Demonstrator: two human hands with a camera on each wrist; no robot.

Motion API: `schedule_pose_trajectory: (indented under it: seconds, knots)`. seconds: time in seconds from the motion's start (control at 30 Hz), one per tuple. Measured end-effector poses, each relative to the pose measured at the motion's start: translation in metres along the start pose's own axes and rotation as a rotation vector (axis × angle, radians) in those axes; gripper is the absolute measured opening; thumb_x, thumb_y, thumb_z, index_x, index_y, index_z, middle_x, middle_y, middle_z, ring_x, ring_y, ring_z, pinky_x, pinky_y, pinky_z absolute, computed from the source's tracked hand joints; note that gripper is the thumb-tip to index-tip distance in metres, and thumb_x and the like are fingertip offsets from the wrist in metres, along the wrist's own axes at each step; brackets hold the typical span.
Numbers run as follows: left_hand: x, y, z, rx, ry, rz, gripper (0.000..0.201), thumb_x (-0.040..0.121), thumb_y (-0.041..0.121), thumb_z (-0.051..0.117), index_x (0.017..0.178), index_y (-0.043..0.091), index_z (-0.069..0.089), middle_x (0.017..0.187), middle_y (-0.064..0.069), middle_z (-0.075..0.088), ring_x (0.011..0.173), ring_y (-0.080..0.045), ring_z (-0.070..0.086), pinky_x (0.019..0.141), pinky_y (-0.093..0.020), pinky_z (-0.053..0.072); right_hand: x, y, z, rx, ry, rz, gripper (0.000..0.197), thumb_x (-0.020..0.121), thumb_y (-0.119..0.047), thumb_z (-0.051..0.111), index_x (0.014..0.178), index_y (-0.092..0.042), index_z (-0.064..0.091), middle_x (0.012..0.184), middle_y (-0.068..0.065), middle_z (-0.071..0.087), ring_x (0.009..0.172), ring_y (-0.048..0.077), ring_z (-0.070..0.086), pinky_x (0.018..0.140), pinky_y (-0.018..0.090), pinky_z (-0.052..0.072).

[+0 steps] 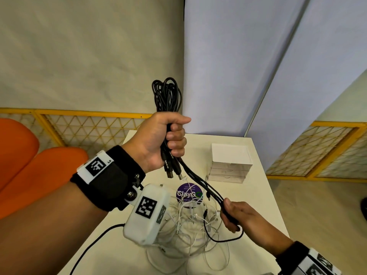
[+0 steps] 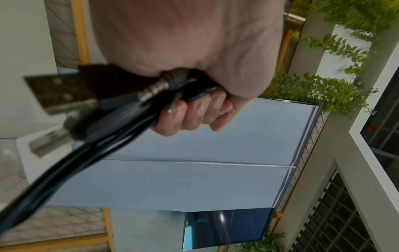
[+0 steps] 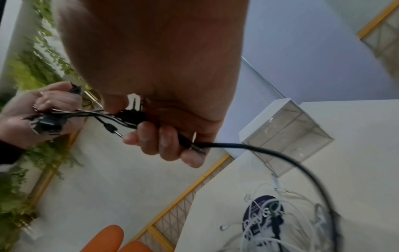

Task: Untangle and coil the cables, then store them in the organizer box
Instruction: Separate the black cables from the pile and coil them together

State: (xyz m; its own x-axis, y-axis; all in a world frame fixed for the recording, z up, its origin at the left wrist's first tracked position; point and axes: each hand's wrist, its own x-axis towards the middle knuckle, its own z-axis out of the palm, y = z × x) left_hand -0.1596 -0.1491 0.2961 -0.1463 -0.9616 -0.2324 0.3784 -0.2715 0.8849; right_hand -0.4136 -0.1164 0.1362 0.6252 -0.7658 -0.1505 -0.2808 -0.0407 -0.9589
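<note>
1. Left hand raised above the table, fingers curled into a fist round a bundle of black cables. The looped part stands up out of the top of the fist; the strands pass through the palm and leave below the little finger.
2. Plug ends hang just under the left fist — a USB plug and an audio jack lie against the curled fingers in the left wrist view.
3. From the fist, several black strands run down and to the right into the right hand, held taut between the two hands.
4. Right hand lower, just above the table; fingers wrapped round the strands, thumb on top. One black strand leaves the little-finger side and loops downward.
5. White cables lie tangled in a heap on the table beneath both hands, partly covering a purple round sticker.
6. Organizer box — white top, clear drawers — stands on the table beyond the heap, apart from both hands.
</note>
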Motion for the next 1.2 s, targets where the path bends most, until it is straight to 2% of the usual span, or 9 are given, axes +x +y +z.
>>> schedule_pose_trajectory:
  seconds: [0.17,0.27,0.3,0.4,0.57,0.7,0.83,0.93,1.2]
  knots:
    - [-0.003,0.008,-0.003,0.010,0.019,0.059,0.040,0.081,0.015,0.057,0.050,0.022,0.032,0.041,0.007,0.023,0.036,-0.010,0.022,0.039,-0.022,0.021,-0.009,0.054,0.000,-0.190,0.020,0.205,0.055,0.100,-0.056,0.042,0.066,-0.015,0.056,0.067,-0.002,0.055,0.067,0.010,0.049,0.076,0.027,0.042]
    - [-0.005,0.008,-0.002,0.043,0.013,0.064,0.041,0.083,0.014,0.056,0.051,0.022,0.031,0.041,0.006,0.023,0.037,-0.011,0.021,0.041,-0.023,0.020,-0.014,0.094,-0.008,-0.400,0.082,0.309,0.013,0.098,-0.025,0.059,0.087,-0.031,0.064,0.093,-0.015,0.067,0.089,0.001,0.059,0.094,0.027,0.047]
    - [-0.005,0.005,-0.001,0.059,0.012,0.057,0.042,0.085,0.014,0.055,0.052,0.021,0.031,0.042,0.006,0.023,0.037,-0.011,0.022,0.041,-0.023,0.020,-0.012,0.092,-0.010,-0.417,0.128,0.326,0.023,0.094,-0.014,0.062,0.095,-0.038,0.062,0.102,-0.017,0.067,0.099,0.003,0.061,0.098,0.025,0.046]
    - [-0.004,-0.009,0.006,0.121,-0.008,0.025,0.044,0.088,0.012,0.054,0.051,0.021,0.031,0.042,0.005,0.023,0.037,-0.012,0.023,0.041,-0.022,0.022,0.007,0.048,-0.011,-0.239,0.309,0.159,0.026,0.093,-0.012,0.065,0.105,-0.034,0.064,0.107,-0.013,0.071,0.107,0.003,0.063,0.101,0.031,0.048]
    - [-0.004,-0.023,0.023,0.195,-0.043,0.002,0.045,0.089,0.011,0.056,0.051,0.019,0.034,0.044,0.003,0.024,0.039,-0.013,0.024,0.043,-0.025,0.026,0.024,-0.083,0.008,0.081,0.206,-0.134,0.035,0.085,-0.047,0.065,0.112,-0.025,0.066,0.102,-0.006,0.074,0.103,0.007,0.067,0.092,0.023,0.051]
    - [-0.005,-0.020,0.025,0.198,-0.026,0.005,0.044,0.091,0.010,0.056,0.052,0.017,0.036,0.044,0.002,0.026,0.040,-0.014,0.026,0.052,-0.030,0.041,0.032,-0.110,0.032,-0.009,0.139,-0.188,0.011,0.092,-0.030,0.068,0.098,-0.027,0.060,0.059,-0.013,0.050,0.066,0.013,0.053,0.077,0.034,0.048]
    - [-0.006,-0.013,0.015,0.235,0.003,-0.004,0.045,0.093,0.014,0.059,0.053,0.018,0.039,0.045,0.003,0.029,0.040,-0.015,0.030,0.083,-0.041,0.050,0.034,-0.106,0.030,-0.062,0.137,-0.155,0.014,0.099,-0.025,0.058,0.090,-0.016,0.063,0.055,-0.008,0.052,0.052,0.012,0.053,0.058,0.024,0.044]
    - [-0.006,-0.010,0.005,0.289,0.014,-0.064,0.044,0.093,0.020,0.062,0.054,0.019,0.041,0.047,0.003,0.031,0.041,-0.015,0.031,0.078,-0.040,0.044,0.030,-0.107,0.019,-0.246,0.101,-0.127,0.025,0.100,-0.031,0.053,0.081,-0.020,0.064,0.054,-0.014,0.049,0.047,0.002,0.044,0.051,0.013,0.034]
    - [-0.016,-0.019,0.003,0.557,-0.129,-0.208,0.032,0.091,0.032,0.066,0.081,0.002,0.062,0.046,0.005,0.030,0.042,-0.011,0.025,0.053,-0.025,0.025,0.013,-0.130,-0.020,-0.607,-0.004,-0.114,0.033,0.096,-0.044,0.053,0.067,-0.030,0.058,0.050,-0.013,0.048,0.047,0.006,0.040,0.050,0.017,0.034]
